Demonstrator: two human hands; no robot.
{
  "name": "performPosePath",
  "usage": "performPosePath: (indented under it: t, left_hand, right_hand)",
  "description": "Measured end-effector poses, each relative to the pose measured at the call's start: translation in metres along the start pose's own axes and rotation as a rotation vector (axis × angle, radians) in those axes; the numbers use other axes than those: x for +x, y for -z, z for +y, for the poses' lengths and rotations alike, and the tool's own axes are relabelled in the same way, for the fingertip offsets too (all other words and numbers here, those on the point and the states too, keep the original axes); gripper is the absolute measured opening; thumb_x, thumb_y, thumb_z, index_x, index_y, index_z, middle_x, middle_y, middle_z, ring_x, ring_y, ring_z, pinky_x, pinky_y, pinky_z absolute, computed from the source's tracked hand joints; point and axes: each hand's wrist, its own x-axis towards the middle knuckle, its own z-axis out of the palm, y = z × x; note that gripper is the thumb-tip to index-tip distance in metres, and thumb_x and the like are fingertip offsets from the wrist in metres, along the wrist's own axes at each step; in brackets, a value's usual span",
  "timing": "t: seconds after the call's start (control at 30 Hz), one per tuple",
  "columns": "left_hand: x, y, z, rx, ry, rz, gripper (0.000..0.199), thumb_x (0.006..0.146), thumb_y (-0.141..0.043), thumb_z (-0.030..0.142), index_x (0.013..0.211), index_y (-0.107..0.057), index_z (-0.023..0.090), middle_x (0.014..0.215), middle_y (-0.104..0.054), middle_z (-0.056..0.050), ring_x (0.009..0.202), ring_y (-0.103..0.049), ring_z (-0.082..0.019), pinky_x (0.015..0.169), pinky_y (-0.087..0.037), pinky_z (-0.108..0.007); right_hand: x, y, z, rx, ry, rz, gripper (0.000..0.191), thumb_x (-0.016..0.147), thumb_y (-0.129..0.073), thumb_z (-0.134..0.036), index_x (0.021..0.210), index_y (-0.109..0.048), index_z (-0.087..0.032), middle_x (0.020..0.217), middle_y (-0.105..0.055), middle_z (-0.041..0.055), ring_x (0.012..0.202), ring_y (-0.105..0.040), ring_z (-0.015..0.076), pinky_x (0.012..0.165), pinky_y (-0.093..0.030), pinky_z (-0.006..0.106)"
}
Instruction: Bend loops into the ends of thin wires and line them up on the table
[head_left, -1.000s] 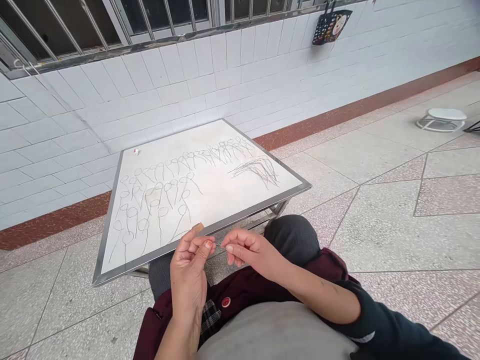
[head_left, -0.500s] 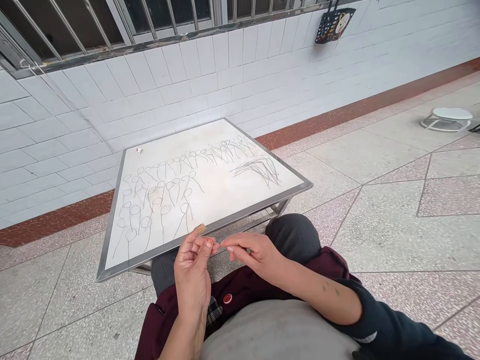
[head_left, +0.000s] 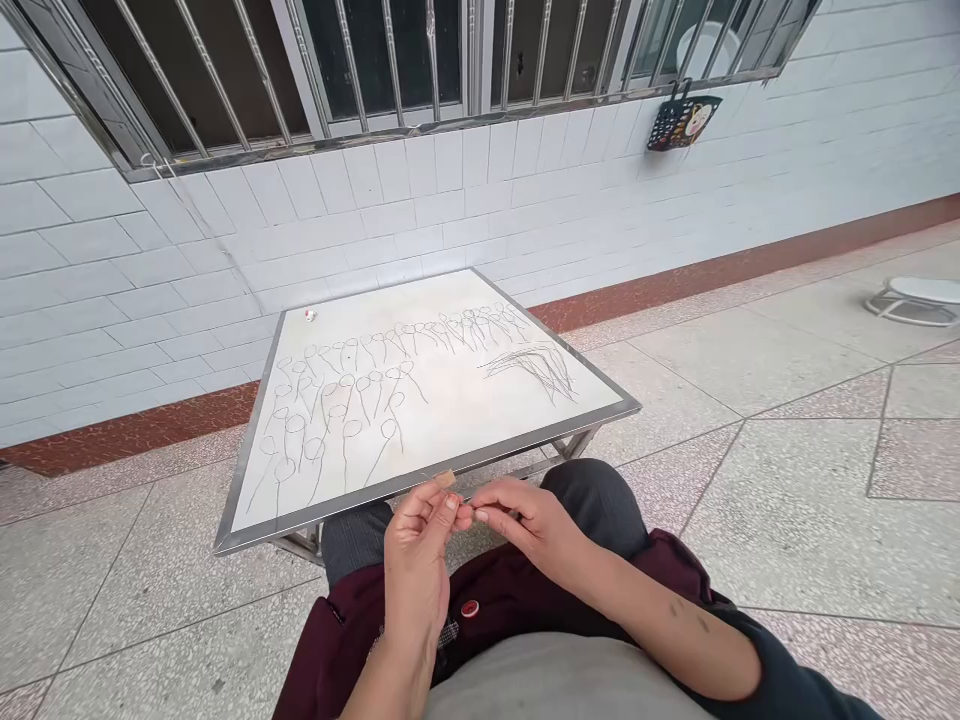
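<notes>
My left hand (head_left: pixel 421 535) is closed in a pinch above my lap, at the table's near edge. A tan strip of tape (head_left: pixel 445 479) wraps one of its fingertips. Opposite it, my right hand (head_left: pixel 536 520) also pinches, its fingertips almost meeting those of the left. Between them is a thin dark strand, mostly hidden by the fingers. Looped thin strands (head_left: pixel 352 430), each with a round loop and a loose tail, lie in rows on the white table (head_left: pixel 442 400). On the table's right side rests a bundle of straight, unlooped strands (head_left: pixel 536 365).
A small white and red item (head_left: pixel 310 315) sits at the table's far left corner. Behind it stands a tiled wall with a barred window (head_left: pixel 390 70). A patterned bag (head_left: pixel 681 122) hangs from the bars. A white stool (head_left: pixel 919 298) stands on the floor at right.
The view has tilted up, so more of the window shows. My fingertips have come closer together, and less of the strand between them is visible.
</notes>
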Motion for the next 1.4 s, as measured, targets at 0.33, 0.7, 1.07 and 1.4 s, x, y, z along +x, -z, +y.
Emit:
performPosePath:
  t: [0.33, 0.7, 1.07, 1.4]
  left_hand:
    - [0.026, 0.009, 0.006, 0.009, -0.013, 0.017, 0.021, 0.07, -0.075, 0.024, 0.09, -0.071, 0.018, 0.078, -0.064, -0.001, 0.072, -0.058, -0.01, 0.07, -0.047, -0.023]
    - [0.052, 0.031, 0.012, 0.049, -0.036, 0.049, 0.02, 0.069, -0.077, 0.024, 0.088, -0.072, 0.018, 0.078, -0.065, 0.0, 0.072, -0.058, -0.01, 0.077, -0.047, -0.025]
    - [0.083, 0.045, 0.009, 0.068, -0.006, 0.077, 0.016, 0.068, -0.077, 0.025, 0.081, -0.072, 0.019, 0.078, -0.068, 0.0, 0.078, -0.061, -0.012, 0.084, -0.046, -0.029]
    - [0.097, 0.048, 0.009, 0.033, 0.04, 0.092, 0.021, 0.07, -0.076, 0.025, 0.089, -0.072, 0.017, 0.082, -0.07, -0.001, 0.076, -0.061, -0.011, 0.083, -0.046, -0.028]
  right_hand:
    - [0.025, 0.001, -0.001, 0.005, -0.101, -0.125, 0.018, 0.094, -0.045, -0.02, 0.101, -0.062, -0.02, 0.086, -0.062, 0.0002, 0.073, -0.055, 0.0105, 0.068, -0.045, 0.021]
    - [0.062, -0.02, -0.002, -0.184, -0.117, -0.12, 0.014, 0.093, -0.046, -0.019, 0.09, -0.06, -0.018, 0.08, -0.062, 0.0003, 0.072, -0.054, 0.0116, 0.067, -0.041, 0.022]
    - [0.082, -0.035, 0.013, -0.201, -0.142, -0.03, 0.016, 0.093, -0.045, -0.021, 0.086, -0.059, -0.019, 0.073, -0.057, -0.0009, 0.069, -0.05, 0.0116, 0.066, -0.039, 0.021]
    - [0.091, -0.044, 0.021, -0.268, -0.215, -0.001, 0.017, 0.094, -0.042, -0.017, 0.085, -0.056, -0.019, 0.071, -0.055, -0.0023, 0.065, -0.049, 0.0104, 0.061, -0.038, 0.02]
